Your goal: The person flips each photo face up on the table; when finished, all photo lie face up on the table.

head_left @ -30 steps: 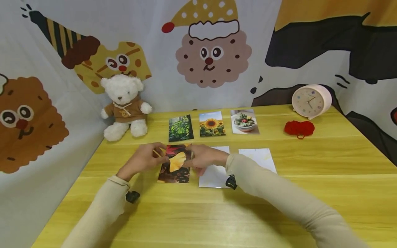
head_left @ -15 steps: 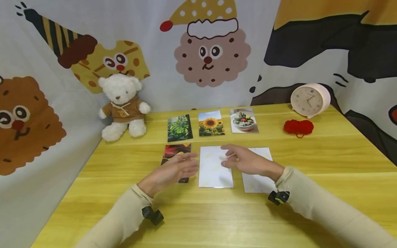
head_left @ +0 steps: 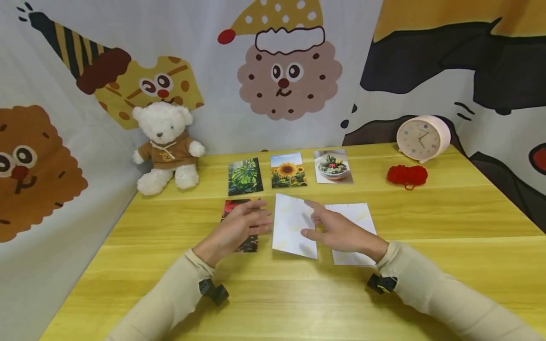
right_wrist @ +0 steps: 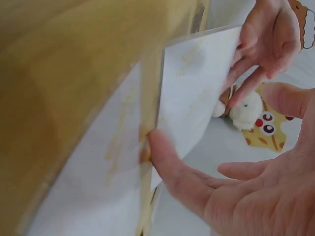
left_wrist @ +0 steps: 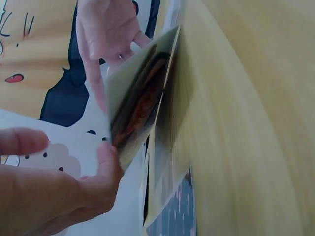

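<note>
A white card back tilts up from the yellow tabletop, its left edge raised. My left hand reaches that raised edge, and a fingertip touches the card's near corner in the left wrist view. The printed underside shows brown and reddish tones there. My right hand hovers over the card's right side with thumb and index finger spread apart; in the right wrist view its near finger lies close to the card's edge. Beneath my left hand lies the autumn-leaf picture card, partly covered. Another white card lies flat under my right hand.
Behind stand the leafy-plant card, sunflower card and cactus card, all lying face up. A white teddy bear sits back left. Red yarn and a pink alarm clock are at the back right.
Both hands have left the autumn-leaf card. My right hand has moved rightward over the white cards. The middle white card, flat half a second ago, now has its left edge lifted.
</note>
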The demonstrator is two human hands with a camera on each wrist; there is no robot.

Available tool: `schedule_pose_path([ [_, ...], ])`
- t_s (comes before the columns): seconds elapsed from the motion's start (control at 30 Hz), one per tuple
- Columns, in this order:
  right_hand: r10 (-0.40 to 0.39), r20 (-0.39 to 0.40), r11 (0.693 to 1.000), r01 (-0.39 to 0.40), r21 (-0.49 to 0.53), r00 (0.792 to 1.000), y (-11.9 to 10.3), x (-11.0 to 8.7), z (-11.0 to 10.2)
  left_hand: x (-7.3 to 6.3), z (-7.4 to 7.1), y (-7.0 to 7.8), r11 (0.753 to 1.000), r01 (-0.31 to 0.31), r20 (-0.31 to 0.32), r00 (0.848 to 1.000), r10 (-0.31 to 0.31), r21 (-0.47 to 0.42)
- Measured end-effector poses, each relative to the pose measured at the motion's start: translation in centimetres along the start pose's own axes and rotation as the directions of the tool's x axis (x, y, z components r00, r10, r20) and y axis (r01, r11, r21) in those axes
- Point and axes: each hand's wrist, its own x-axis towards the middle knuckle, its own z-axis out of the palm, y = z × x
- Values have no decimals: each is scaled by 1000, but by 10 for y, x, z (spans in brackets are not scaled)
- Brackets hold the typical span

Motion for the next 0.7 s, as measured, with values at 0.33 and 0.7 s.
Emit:
schedule_pose_path([
  [0.33, -68, 2, 997, 68, -32, 998, -25, 15, 9, 15, 9, 3, 998, -55, 38, 998, 55, -13],
  [0.7, -37, -12, 996, 38, 84, 999, -25, 24, 2, 24, 20, 5, 997, -75, 70, 995, 77, -34],
])
